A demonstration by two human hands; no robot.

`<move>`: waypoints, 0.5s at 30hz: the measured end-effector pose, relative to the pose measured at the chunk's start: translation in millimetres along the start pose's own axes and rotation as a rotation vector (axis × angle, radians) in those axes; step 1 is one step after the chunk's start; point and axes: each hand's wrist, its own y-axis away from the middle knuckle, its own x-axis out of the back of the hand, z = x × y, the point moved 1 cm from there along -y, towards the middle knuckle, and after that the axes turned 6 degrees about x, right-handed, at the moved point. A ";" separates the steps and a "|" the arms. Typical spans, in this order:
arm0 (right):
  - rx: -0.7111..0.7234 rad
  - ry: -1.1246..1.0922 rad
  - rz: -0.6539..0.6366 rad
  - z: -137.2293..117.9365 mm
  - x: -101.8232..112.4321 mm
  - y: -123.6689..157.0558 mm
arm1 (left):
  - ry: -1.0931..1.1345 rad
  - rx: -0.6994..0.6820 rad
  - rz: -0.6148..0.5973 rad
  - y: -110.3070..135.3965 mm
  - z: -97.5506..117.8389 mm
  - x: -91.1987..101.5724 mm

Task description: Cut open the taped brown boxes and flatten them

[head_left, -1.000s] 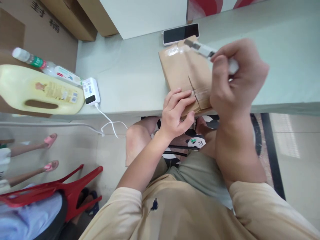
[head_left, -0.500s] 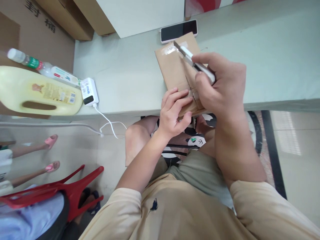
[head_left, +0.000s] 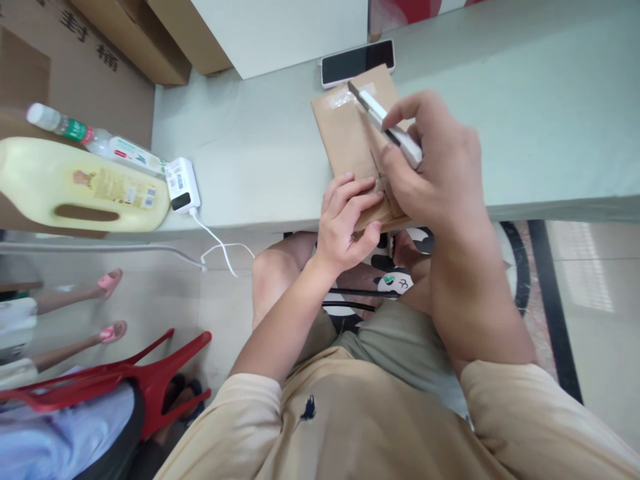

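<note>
A flat brown cardboard box [head_left: 345,133] lies at the table's front edge, with clear tape near its far end and a seam down its top. My left hand [head_left: 345,223] rests on the box's near part, fingers stretched out on top and the thumb apart by the near edge. In my right hand [head_left: 435,167] is a utility knife [head_left: 383,117] with a white handle. Its blade is out and slants toward the tape at the far end; whether the tip touches I cannot tell. The right hand hides the box's right near side.
Behind the box lies a phone [head_left: 357,63] on the pale green tablecloth [head_left: 250,147]. Left stand a yellow jug [head_left: 100,187], a clear bottle [head_left: 75,129] and a white device [head_left: 183,183] with a cable. A red chair [head_left: 155,387] and other people's legs are at lower left.
My right hand has shifted slightly left, and the knife handle with it; the blade tip stays near the tape. My left hand and the box look nearly unchanged.
</note>
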 end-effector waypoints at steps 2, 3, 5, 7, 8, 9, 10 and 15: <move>0.005 0.039 -0.054 -3.4 1.3 -0.8 | -0.025 0.020 -0.023 0.5 -1.4 -0.5; 0.005 0.063 -0.081 -5.3 2.1 -1.2 | -0.042 0.024 -0.031 0.5 -1.8 -0.6; -0.010 0.106 -0.128 -8.7 3.6 -1.9 | -0.075 0.017 -0.029 0.0 -2.0 -0.5; -0.025 0.126 -0.151 -10.7 4.1 -2.1 | -0.076 -0.001 -0.011 -1.1 -1.4 -0.2; -0.026 0.121 -0.149 -10.9 3.8 -2.0 | -0.069 -0.008 -0.002 -1.7 -1.1 -0.1; -0.023 0.108 -0.140 -10.3 3.2 -1.7 | -0.062 -0.013 0.007 -2.2 -0.8 0.0; -0.013 0.083 -0.118 -9.1 2.3 -1.4 | -0.055 -0.017 0.014 -2.7 -0.5 0.0; 0.076 -0.167 0.089 1.5 -1.5 0.7 | -0.039 -0.032 0.031 -3.4 -0.3 -0.2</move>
